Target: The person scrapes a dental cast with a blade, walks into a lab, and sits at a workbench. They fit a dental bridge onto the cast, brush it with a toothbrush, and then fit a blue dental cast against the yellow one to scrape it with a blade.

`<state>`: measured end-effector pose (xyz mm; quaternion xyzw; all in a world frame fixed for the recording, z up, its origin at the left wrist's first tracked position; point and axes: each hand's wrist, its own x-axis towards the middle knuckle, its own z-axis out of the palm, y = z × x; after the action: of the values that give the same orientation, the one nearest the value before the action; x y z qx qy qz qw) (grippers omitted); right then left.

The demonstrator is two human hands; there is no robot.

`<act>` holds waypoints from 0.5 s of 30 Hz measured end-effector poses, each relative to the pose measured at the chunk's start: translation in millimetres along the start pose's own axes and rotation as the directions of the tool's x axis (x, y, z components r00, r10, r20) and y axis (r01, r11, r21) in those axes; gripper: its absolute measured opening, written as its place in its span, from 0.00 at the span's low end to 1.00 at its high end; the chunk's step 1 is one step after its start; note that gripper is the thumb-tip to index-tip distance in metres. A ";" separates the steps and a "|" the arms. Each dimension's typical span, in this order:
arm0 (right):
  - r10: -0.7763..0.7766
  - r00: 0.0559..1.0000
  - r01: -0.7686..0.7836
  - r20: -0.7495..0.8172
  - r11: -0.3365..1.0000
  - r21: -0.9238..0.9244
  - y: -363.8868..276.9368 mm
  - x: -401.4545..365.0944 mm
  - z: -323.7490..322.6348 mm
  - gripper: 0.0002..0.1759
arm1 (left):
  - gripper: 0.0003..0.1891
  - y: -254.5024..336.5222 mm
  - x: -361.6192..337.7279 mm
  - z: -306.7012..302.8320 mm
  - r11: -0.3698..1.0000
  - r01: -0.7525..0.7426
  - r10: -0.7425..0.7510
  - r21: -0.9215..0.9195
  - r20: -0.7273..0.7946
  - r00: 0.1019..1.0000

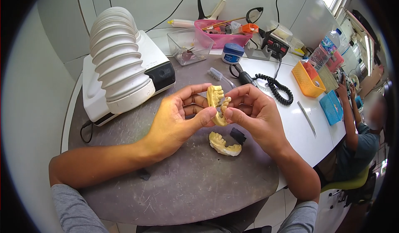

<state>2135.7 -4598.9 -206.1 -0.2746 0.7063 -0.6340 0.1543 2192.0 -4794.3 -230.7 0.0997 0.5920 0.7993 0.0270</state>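
Note:
A yellow plaster dental cast (pixel 215 95) is raised above the table between my two hands, its row of teeth turned to the right. My left hand (pixel 176 113) pinches its left side, thumb low and fingers behind. With thumb and bent fingers, my right hand (pixel 254 114) grips the right side, where a short row of pale teeth (pixel 225 103) shows by the fingertips; I cannot tell if that row is a separate piece. Below lies a second dental cast (pixel 225 145), curved, with a white base. A small black piece (pixel 238 136) sits beside it.
A white machine (pixel 124 73) with a ribbed hose stands left. Behind are a clear box (pixel 189 46), pink basket (pixel 224 40), blue-lidded jar (pixel 232 53), toothbrush (pixel 216 74) and black handpiece (pixel 246 77) with coiled cord. Rightward are a metal tool (pixel 306 118), yellow basket (pixel 306 83) and a seated person (pixel 359 145).

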 end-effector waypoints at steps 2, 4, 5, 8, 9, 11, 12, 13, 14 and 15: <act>-0.008 1.000 0.008 0.004 1.000 0.001 0.3 0.3 0.3 0.17 | 0.28 0.2 -0.3 0.0 1.000 -0.002 0.002 -0.001 0.000 1.000; -0.010 1.000 0.010 0.008 0.999 -0.035 -0.3 0.0 0.4 0.17 | 0.28 0.9 -0.6 0.6 1.000 0.003 -0.003 -0.002 0.003 1.000; -0.009 1.000 0.010 0.010 0.999 -0.035 -0.1 0.0 0.6 0.17 | 0.28 0.7 -0.4 0.1 1.000 0.003 -0.003 -0.002 0.002 1.000; -0.013 1.000 0.013 0.011 0.999 -0.038 0.4 0.0 0.8 0.17 | 0.27 0.1 0.1 -0.8 1.000 0.006 -0.006 0.019 0.004 1.000; -0.016 1.000 0.017 0.015 0.999 -0.048 0.7 0.1 0.5 0.17 | 0.27 0.1 -0.1 -0.6 1.000 0.004 -0.004 0.018 0.005 1.000; -0.020 1.000 0.021 0.019 0.998 -0.058 1.3 0.3 0.4 0.17 | 0.27 -0.1 -0.1 -0.8 1.000 0.001 -0.001 0.016 0.005 1.000; -0.022 1.000 0.023 0.020 0.998 -0.054 1.6 0.2 0.6 0.17 | 0.28 -0.5 0.1 -1.2 1.000 0.001 -0.001 0.018 0.009 1.000; -0.024 0.999 0.025 0.021 0.998 -0.049 1.6 0.1 0.7 0.17 | 0.28 -0.7 0.3 -1.4 1.000 0.001 -0.001 0.020 0.012 1.000; -0.025 0.999 0.026 0.022 0.998 -0.049 0.7 -0.1 1.1 0.17 | 0.28 -0.6 0.2 -1.4 1.000 -0.001 0.000 0.020 0.012 1.000; -0.018 1.000 0.019 0.021 0.999 -0.049 -0.9 -0.5 1.6 0.16 | 0.28 -0.4 0.1 -1.2 1.000 0.000 0.000 0.019 0.011 1.000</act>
<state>2137.2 -4599.9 -205.5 -0.2915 0.7174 -0.6150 0.1489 2191.7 -4795.3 -231.5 0.1043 0.5994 0.7931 0.0294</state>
